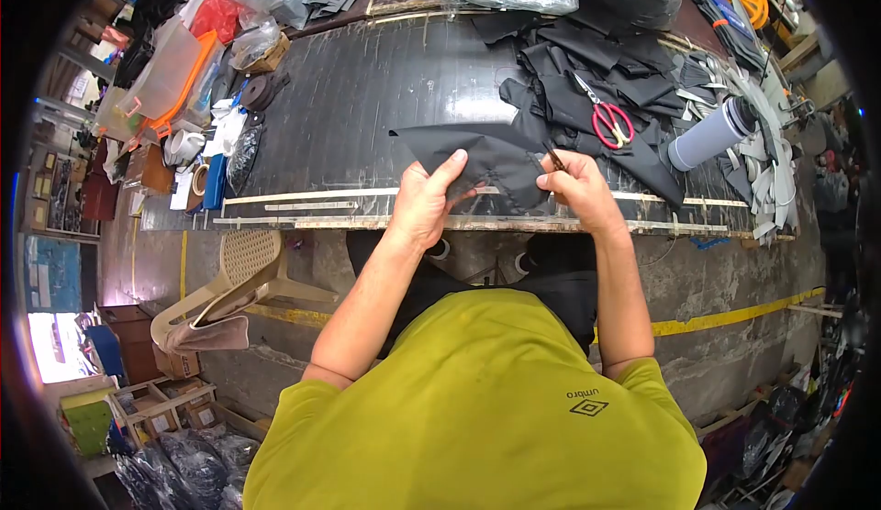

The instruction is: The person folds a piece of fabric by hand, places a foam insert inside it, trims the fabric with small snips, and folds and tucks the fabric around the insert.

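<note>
A piece of black fabric (pixel 486 166) is stretched between my two hands above the front edge of the dark table (pixel 358 79). My left hand (pixel 433 196) grips its left side, thumb on top. At the fabric's right side, my right hand (pixel 576 187) is closed, with thumb and fingers pinched on a small dark tool (pixel 556 159) whose shape is hard to make out. Scissors with pink-red handles (pixel 611 126) lie on a heap of black fabric pieces (pixel 587 60) beyond my right hand.
A grey-blue bottle (pixel 705 143) lies at the right among grey scraps (pixel 775 175). At the left are a plastic box with an orange rim (pixel 188 83), a white cup (pixel 184 148) and a blue object (pixel 215 182). A beige plastic chair (pixel 240 276) stands below the table's left edge.
</note>
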A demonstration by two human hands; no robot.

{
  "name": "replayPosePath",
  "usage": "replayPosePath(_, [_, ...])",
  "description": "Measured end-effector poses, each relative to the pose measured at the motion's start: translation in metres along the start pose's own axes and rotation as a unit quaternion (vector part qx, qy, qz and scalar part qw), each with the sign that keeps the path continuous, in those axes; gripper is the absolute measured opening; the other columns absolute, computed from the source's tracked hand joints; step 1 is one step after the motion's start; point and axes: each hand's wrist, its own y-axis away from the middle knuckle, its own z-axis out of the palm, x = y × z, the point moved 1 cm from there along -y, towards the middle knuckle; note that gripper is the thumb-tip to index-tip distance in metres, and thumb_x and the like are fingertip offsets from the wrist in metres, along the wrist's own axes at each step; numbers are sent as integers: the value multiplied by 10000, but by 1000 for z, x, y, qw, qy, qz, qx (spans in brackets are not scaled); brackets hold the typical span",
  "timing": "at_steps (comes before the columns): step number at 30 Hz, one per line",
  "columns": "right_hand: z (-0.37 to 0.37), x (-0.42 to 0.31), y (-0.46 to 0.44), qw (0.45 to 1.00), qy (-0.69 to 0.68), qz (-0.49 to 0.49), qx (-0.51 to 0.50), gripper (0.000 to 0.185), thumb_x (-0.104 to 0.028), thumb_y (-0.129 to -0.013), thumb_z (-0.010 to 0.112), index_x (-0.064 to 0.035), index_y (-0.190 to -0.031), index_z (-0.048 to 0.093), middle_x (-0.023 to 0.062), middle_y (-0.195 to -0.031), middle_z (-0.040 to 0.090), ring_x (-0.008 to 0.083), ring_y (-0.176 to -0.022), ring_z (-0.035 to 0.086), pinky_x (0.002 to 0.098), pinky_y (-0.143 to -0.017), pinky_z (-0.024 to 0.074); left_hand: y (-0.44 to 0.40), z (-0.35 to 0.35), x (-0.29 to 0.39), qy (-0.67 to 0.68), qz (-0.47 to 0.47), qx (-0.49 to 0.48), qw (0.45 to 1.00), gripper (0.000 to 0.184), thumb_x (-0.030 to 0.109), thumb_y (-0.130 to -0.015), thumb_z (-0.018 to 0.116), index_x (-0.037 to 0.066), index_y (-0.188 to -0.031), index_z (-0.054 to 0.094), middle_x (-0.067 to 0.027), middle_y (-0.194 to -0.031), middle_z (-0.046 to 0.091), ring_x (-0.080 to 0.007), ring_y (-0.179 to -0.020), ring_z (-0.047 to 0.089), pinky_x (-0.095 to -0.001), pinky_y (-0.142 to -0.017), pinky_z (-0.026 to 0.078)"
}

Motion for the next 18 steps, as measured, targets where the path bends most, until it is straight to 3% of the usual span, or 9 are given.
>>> replayPosePath(4, [-16,-7,-13,994,74,-31,-72,143,-152,-920,709,-70,-838,626,-107,-773,503,8,-728,436,217,-647,334,7,5,2,-46,-15,-26,998,255,154,-971,800,29,-1178,718,-72,-1051,773,-176,-885,769,-302,-786,645])
replayPosePath(7, [-3,-18,-14,996,23,-60,54,183,-228,-1013,686,-59,-942,692,-107,-772,520,6,-703,432,212,-624,324,4,3,-5,-38,-29,-19,999,266,157,-971,803,19,-1181,716,-81,-1063,770,-181,-940,767,-311,-790,636])
replayPosePath(8, [-6,-11,-19,992,5,-52,112,308,-342,-1102,601,-59,-1065,718,-101,-737,477,15,-645,393,214,-582,304,1,4,-8,-28,-22,-2,999,262,157,-974,799,19,-1182,716,-85,-1069,769,-185,-960,766,-317,-796,634])
replayPosePath(9, [-13,5,-24,985,-99,-72,124,391,-423,-1135,517,-83,-1075,701,-88,-706,409,31,-592,342,220,-545,280,-2,4,-11,-19,-14,16,1000,259,156,-978,794,18,-1183,716,-89,-1075,768,-189,-980,764,-322,-802,632])
replayPosePath(11, [-9,20,-18,975,-153,-64,148,430,-466,-1143,470,-101,-1044,674,-75,-693,388,41,-562,320,229,-517,285,-7,2,-14,-30,13,32,999,278,173,-1002,772,18,-1221,699,-96,-1143,754,-203,-1062,750,-332,-832,626])
replayPosePath(15, [37,53,11,957,-272,49,84,373,-437,-1150,473,-116,-1048,632,-48,-705,489,61,-538,406,236,-488,321,-8,14,-15,-17,51,60,997,298,198,-1022,751,23,-1253,679,-86,-1190,740,-192,-1084,734,-338,-854,628])
replayPosePath(18, [70,49,18,942,-326,80,20,385,-442,-1157,462,-105,-1056,620,-34,-696,484,63,-510,372,233,-461,294,-9,21,-22,15,52,57,997,275,226,-1054,706,24,-1240,685,-84,-1163,743,-176,-1051,730,-345,-863,630])
